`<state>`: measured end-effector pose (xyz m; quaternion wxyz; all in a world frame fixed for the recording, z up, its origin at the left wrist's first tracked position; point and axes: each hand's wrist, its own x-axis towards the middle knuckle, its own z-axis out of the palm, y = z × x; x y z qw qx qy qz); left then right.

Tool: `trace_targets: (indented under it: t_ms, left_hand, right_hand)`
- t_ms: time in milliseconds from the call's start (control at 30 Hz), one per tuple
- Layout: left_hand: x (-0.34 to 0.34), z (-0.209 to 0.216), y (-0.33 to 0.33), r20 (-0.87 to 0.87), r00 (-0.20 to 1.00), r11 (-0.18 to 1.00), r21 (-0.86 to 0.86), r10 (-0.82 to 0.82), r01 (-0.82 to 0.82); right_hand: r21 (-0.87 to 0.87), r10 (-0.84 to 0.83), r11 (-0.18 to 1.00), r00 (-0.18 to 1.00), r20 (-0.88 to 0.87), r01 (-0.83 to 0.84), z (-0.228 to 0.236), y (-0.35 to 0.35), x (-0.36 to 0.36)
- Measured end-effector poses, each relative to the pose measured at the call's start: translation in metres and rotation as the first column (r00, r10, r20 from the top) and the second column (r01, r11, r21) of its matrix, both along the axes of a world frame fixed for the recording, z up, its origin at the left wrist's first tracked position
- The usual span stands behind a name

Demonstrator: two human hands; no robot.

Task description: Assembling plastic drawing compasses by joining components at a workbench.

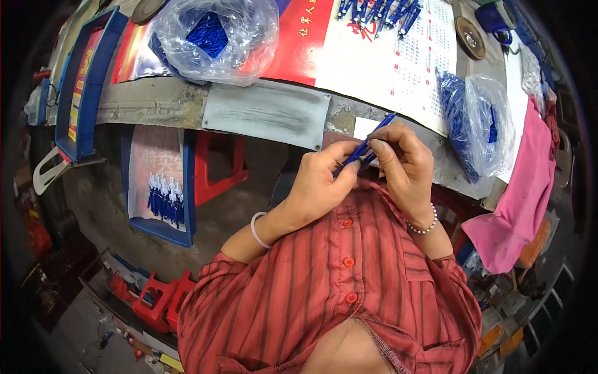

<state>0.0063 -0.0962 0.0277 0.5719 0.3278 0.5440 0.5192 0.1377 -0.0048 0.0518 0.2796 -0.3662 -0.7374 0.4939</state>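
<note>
Left hand [321, 181] grips a slim blue pen [362, 149], right hand [408, 161] pinching it farther up, fingers [386, 156] closed on it. Likely light, stiff, slick plastic; best held mid-barrel.

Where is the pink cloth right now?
In the head view, the pink cloth is on the right, past the right hand, beside a clear bag of blue parts.

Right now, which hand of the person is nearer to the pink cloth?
Right. The right hand is to the left of the pink cloth; the left hand is farther left, on the far side of the right hand.
</note>
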Motion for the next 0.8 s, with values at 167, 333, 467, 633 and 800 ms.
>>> trace_targets:
  t_ms: [167, 333, 467, 633, 800]
  left_hand:
    - [0.002, -0.003, 0.001, -0.059, 0.998, 1.0, 0.017, 0.014, -0.013]
    - [0.003, -0.004, 0.002, -0.063, 0.997, 0.999, -0.005, 0.037, -0.037]
    - [0.003, 0.001, 0.002, -0.089, 0.992, 0.996, 0.018, 0.085, -0.084]
    - [0.008, 0.002, 0.003, -0.198, 0.976, 0.99, 0.124, 0.093, -0.069]
    - [0.015, 0.006, 0.012, -0.157, 0.985, 0.988, 0.145, 0.075, -0.052]
  right_hand:
    - [0.011, -0.049, 0.999, 0.998, -0.029, 0.049, -0.006, -0.002, -0.003]
    - [0.07, -0.067, 0.995, 0.997, -0.023, 0.068, -0.014, -0.005, -0.003]
    - [0.247, -0.171, 0.945, 0.966, -0.193, 0.217, -0.022, -0.006, -0.004]
    - [-0.626, -0.354, 0.771, 0.897, -0.266, 0.119, -0.01, -0.003, -0.002]
    - [-0.608, -0.293, 0.794, 0.885, -0.363, 0.013, -0.016, -0.004, -0.004]
